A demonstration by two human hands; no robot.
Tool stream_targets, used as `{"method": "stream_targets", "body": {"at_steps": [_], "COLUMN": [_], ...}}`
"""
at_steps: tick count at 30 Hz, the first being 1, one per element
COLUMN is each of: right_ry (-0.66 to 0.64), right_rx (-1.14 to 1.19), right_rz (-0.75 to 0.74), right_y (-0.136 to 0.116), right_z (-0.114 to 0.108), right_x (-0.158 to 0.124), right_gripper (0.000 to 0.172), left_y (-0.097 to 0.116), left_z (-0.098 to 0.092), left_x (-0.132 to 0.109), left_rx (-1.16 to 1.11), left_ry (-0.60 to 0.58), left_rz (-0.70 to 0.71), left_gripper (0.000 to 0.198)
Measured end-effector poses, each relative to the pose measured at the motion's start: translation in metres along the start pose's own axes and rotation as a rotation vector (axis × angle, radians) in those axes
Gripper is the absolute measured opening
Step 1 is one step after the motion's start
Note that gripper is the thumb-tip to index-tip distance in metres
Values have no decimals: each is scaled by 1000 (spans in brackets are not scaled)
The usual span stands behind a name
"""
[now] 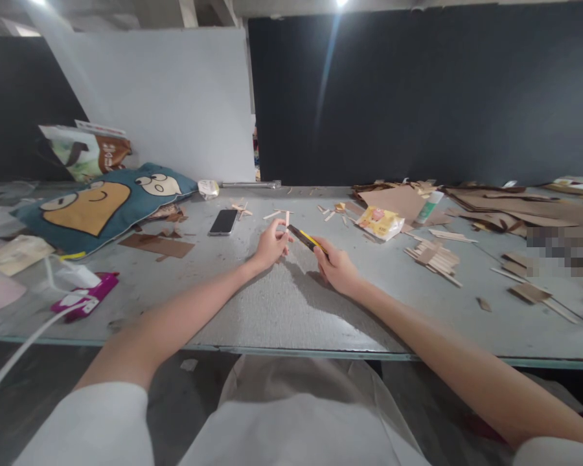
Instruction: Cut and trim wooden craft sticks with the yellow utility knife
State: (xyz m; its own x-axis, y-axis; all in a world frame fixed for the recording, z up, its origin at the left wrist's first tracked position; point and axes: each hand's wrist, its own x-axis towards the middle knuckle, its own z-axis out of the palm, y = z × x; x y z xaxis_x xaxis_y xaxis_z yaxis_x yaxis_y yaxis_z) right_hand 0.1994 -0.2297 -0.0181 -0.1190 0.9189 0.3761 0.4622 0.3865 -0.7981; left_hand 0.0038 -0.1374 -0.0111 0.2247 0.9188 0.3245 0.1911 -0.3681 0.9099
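Note:
Over the middle of the grey table (252, 298), my left hand (271, 244) pinches a small pale wooden stick (287, 220) that stands up from the fingertips. My right hand (339, 266) is wrapped round a yellow and black utility knife (307, 238). The knife points up and left, with its front end close to the stick; whether they touch, I cannot tell. Just beyond my hands lie several short wooden sticks (273, 215). A phone (223, 222) rests flat to the left of my left hand.
At the left are a blue cushion (140, 197), a purple power strip (90, 298) with a white cable, and a cardboard piece (155, 244). To the right are a yellow packet (379, 223), a glue stick (430, 207), a pile of wooden sticks (434, 259) and cardboard sheets (515, 204).

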Motion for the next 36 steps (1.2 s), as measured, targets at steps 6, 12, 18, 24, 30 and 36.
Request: {"method": "stream_targets", "body": {"at_steps": [6, 12, 18, 24, 30, 36], "right_ry": [-18, -18, -23, -31, -55, -56], "right_rx": [16, 19, -22, -33, -14, 12], "right_rz": [12, 20, 6, 24, 16, 18], "right_y": [-1, -2, 0, 2, 1, -3], "right_z": [0, -1, -2, -2, -1, -2], "right_x": [-1, -2, -1, -1, -2, -3], "right_gripper": [61, 60, 63, 64, 63, 62], "left_y": [0, -3, -4, 0, -2, -2], "left_z": [0, -2, -2, -2, -2, -4], "left_x": [0, 3, 3, -1, 0, 5], "left_rx": [41, 43, 54, 70, 46, 53], "left_ry": [-12, -22, -34, -60, -70, -45], "left_rz": [20, 47, 77, 58, 60, 95], "left_gripper": [22, 23, 24, 28, 29, 35]}}
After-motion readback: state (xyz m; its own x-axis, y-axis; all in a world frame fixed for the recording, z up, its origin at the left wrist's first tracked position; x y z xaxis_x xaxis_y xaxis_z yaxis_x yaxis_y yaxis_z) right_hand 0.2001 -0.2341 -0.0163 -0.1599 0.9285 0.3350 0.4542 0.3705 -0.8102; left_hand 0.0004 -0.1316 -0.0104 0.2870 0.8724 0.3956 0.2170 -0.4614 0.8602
